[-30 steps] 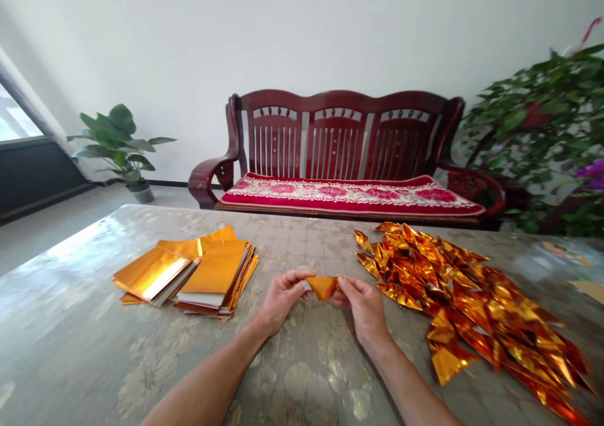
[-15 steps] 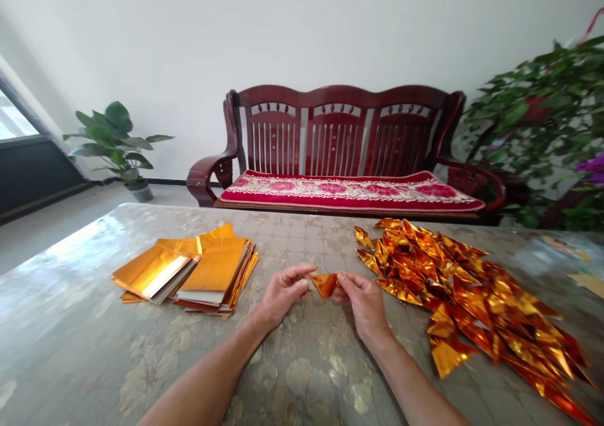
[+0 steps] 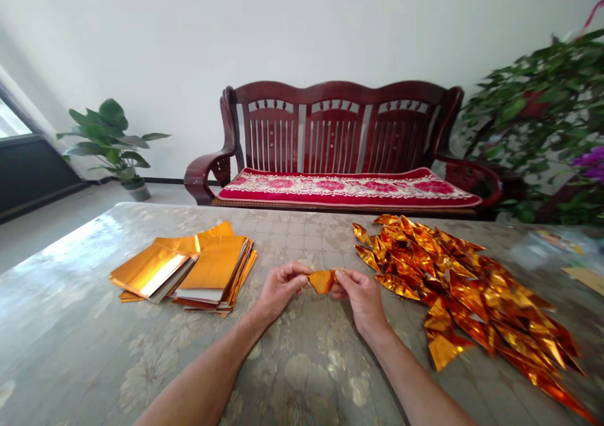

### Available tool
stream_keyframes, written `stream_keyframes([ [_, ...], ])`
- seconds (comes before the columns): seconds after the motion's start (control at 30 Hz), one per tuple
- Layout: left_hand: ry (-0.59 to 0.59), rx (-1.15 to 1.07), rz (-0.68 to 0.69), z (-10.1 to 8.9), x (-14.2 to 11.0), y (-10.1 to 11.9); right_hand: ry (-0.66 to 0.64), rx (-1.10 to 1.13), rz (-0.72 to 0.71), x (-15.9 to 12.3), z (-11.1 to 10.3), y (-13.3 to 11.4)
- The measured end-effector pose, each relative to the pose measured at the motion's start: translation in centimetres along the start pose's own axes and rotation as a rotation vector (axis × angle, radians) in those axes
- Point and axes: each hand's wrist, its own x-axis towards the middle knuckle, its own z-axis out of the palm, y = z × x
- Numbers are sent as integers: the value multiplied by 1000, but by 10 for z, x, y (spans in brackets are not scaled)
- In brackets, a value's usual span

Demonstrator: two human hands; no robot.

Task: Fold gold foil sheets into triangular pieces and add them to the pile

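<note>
Between my two hands is a small folded piece of gold foil paper (image 3: 321, 282), shiny orange-gold and tapering toward its lower edge. My left hand (image 3: 282, 287) pinches its left corner between thumb and fingers. The right corner is pinched by my right hand (image 3: 361, 294), whose lower fingers are curled and partly hidden behind the foil. To the left lies a stack of flat gold foil paper sheets (image 3: 212, 265), some showing pale undersides. A heap of folded gold foil pieces (image 3: 438, 269) spreads over the right side, beyond my right hand.
Everything rests on a table with a glossy floral cover (image 3: 302, 363). A clear plastic bag (image 3: 552, 246) and a brown card piece (image 3: 584, 279) lie at the far right. Behind the table stand a dark wooden bench (image 3: 335, 124) and a potted plant (image 3: 136, 190).
My left fingers have closed on the left corner of the folded foil, where they were partly spread before. The foil has tilted and its face looks broader. The view has shifted slightly.
</note>
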Motion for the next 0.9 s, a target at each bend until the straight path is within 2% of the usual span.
stream_keyframes([
  [0.13, 59, 7, -10, 1, 1, 0, -5, -13, -16, 0, -1, 1],
  [0.33, 192, -2, -96, 1, 2, -4, -29, -27, -46, 1, -2, 2],
  [0.47, 239, 44, -87, -1, 4, -5, -69, -53, -69, 1, -2, 1],
  [0.7, 228, -12, -39, 0, 3, -2, -123, -109, -37, -1, -2, -1],
  [0.9, 113, -44, -170, 1, 2, -1, -105, -86, -47, 0, -3, 1],
])
